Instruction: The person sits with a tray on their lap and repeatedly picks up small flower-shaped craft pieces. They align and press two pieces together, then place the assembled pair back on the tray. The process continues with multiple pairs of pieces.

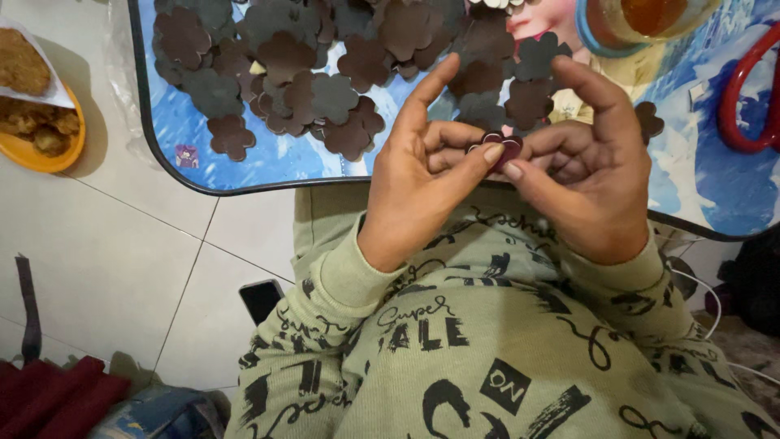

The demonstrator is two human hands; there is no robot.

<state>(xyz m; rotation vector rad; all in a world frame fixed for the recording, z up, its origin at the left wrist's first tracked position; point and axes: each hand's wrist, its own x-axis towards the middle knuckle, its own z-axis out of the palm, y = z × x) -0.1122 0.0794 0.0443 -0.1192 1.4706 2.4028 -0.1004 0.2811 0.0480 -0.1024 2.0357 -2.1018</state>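
Flower-shaped cutout [497, 145], one small dark maroon piece, was pinched between the two hands just below the near edge of the desk [268, 175]. The left hand [422, 175] had its thumb and bent fingers closed on the piece's left side, with the index finger pointing up and away from it; the right hand [581, 175] met it from the other side, its grip likewise clamped on the cutout with thumb and fingertips, its index finger also raised. One pile of brown flower cutouts [325, 65] lay on the desk above the hands, overlapping too thickly to count exactly, though well over twenty showed; one lone piece [230, 135] sat at the pile's lower left edge, and one more [649, 119] lay apart to the right of the right hand. At the desk's far edge stood one glass of amber liquid [650, 18], and one red looped thing [747, 93] lay at its right side. Left of the desk, on the tiled floor [122, 260], sat one orange plate [41, 138] of fried food. One dark phone [262, 298] lay on the floor below the desk, beside the person's patterned green sleeve [341, 280].
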